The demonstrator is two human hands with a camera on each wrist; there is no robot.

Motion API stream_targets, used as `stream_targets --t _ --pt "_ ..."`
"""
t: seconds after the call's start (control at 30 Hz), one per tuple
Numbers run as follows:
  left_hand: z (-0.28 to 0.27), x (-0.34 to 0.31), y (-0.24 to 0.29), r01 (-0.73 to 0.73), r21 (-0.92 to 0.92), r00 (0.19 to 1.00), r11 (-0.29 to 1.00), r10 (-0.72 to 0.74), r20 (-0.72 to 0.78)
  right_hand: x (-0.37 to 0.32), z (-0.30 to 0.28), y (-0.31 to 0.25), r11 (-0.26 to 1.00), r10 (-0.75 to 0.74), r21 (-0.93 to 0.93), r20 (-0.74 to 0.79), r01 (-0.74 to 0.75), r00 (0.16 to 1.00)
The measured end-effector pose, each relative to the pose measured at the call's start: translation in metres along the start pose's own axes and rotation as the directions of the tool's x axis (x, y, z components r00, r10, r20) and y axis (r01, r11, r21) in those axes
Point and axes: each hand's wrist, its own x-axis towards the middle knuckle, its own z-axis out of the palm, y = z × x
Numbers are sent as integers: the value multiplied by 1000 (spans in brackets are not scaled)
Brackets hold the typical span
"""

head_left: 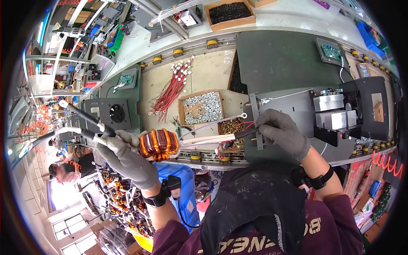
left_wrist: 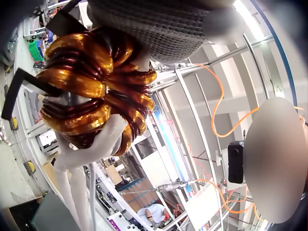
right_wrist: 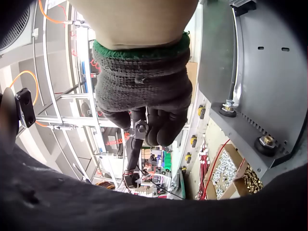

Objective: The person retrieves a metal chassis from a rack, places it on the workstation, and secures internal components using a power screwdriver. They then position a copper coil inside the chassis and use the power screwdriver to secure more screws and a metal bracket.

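Observation:
My gloved left hand (head_left: 129, 163) grips a copper-wound toroidal coil (head_left: 159, 145) at its left side, above the near edge of the line. In the left wrist view the amber and dark red windings of the coil (left_wrist: 91, 91) show close up beside the grey glove (left_wrist: 159, 29). Thick leads with black sleeves (head_left: 83, 115) stick out leftward past that hand. From the coil's right side a white-sleeved lead (head_left: 208, 140) runs to a black-sleeved end, which my gloved right hand (head_left: 282, 131) pinches. A lug with a hole (right_wrist: 140, 127) shows at the right fingers in the right wrist view.
A metal chassis (head_left: 289, 106) with silver blocks stands right of centre. Boxes of silver screws (head_left: 204, 106) and brass parts (head_left: 233, 127) lie beyond the lead, near red wires (head_left: 172, 91). More coils (head_left: 123, 199) are piled beside a blue bin (head_left: 180, 170) at lower left.

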Motion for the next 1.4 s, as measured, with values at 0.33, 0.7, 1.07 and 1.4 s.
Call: stream_targets --t 0.33,0.7,1.07,1.4 --pt "12 -24 17 -193 48 980 980 195 -51 0 -2 10 930 247 311 -130 -197 960" --pt "10 -12 -11 64 -1 998 998 -64 20 -13 -8 -1 995 -100 -37 -195 95 976" --pt "25 -6 -3 2 -12 994 1000 -3 -111 -19 -5 15 991 -61 -130 -150 42 987" --pt "57 -45 -89 -42 254 990 966 7 139 -8 -47 133 267 -263 -960 10 83 965"
